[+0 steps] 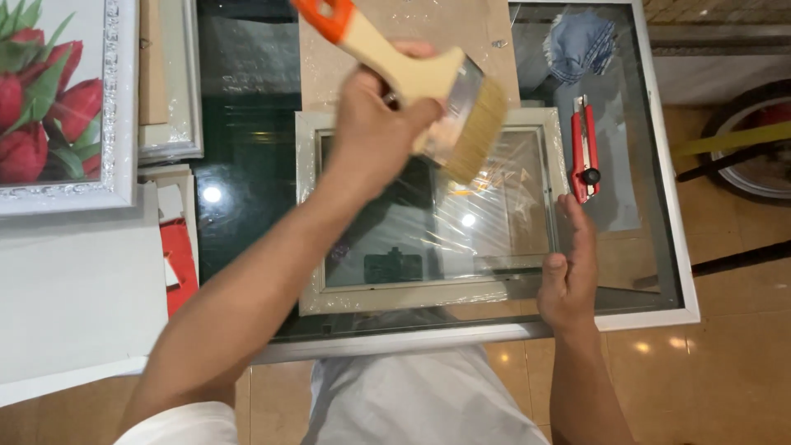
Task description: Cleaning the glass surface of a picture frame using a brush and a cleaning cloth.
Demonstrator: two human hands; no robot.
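Clamped in my left hand (375, 124), the brush (449, 103) hangs bristles-down over the frame (428, 288), its handle slanting up and away (slightly blurred). Right hand (570, 276) lies flat and spread at the frame's right edge, near a red cutter (584, 150).

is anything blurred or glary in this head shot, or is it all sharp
Head view: the wide wooden-handled paintbrush with an orange tip and the left hand gripping it are smeared by motion blur; the right hand, on the edge of the plastic-wrapped pale picture frame, is fairly sharp; small bright lamp reflections dot the wrap and the glass tabletop; the red utility knife reads clearly.
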